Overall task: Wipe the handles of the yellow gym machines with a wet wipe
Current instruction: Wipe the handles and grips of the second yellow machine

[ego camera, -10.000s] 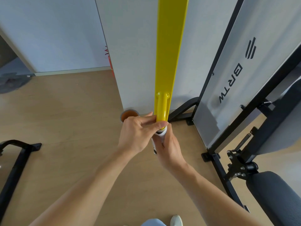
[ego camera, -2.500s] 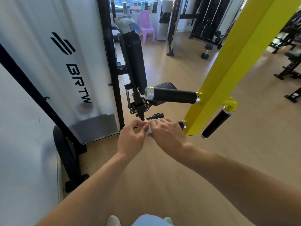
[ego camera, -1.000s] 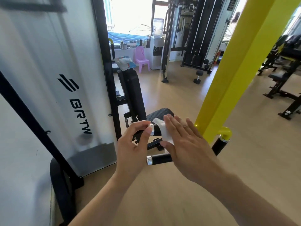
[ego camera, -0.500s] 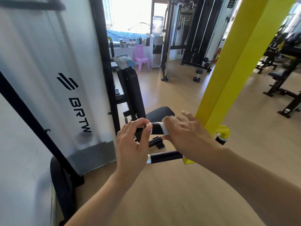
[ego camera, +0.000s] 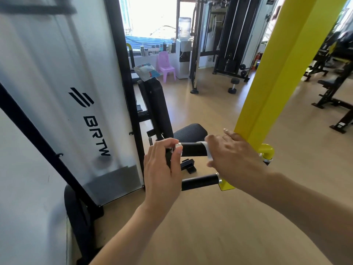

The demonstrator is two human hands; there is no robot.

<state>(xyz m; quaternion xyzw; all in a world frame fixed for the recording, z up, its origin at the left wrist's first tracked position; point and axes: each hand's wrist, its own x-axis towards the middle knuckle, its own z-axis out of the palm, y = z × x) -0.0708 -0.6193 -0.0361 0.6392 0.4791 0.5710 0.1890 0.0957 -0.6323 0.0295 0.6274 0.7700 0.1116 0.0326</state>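
Observation:
A yellow machine arm (ego camera: 275, 77) slants down the right side, with black foam handles sticking out to the left. My right hand (ego camera: 235, 159) is wrapped over the upper handle (ego camera: 193, 149) near the yellow arm, pressing a white wet wipe (ego camera: 208, 152) around it. Only an edge of the wipe shows by my fingers. My left hand (ego camera: 162, 169) pinches the silver end cap of that same handle. The lower handle (ego camera: 199, 181) juts out bare beneath my hands. A third handle on a yellow elbow (ego camera: 266, 152) is mostly hidden behind my right wrist.
A white weight-stack shroud marked BRTW (ego camera: 66, 104) with a black frame stands close on the left. A black seat and backrest (ego camera: 158, 109) sit just behind the handles. Wooden floor (ego camera: 210, 217), a pink chair (ego camera: 166, 67), a dumbbell (ego camera: 233, 85) and black racks lie beyond.
My right hand closed over the upper handle with the wipe and slid right along it toward the yellow arm, baring the black foam. My left hand stays on the end cap.

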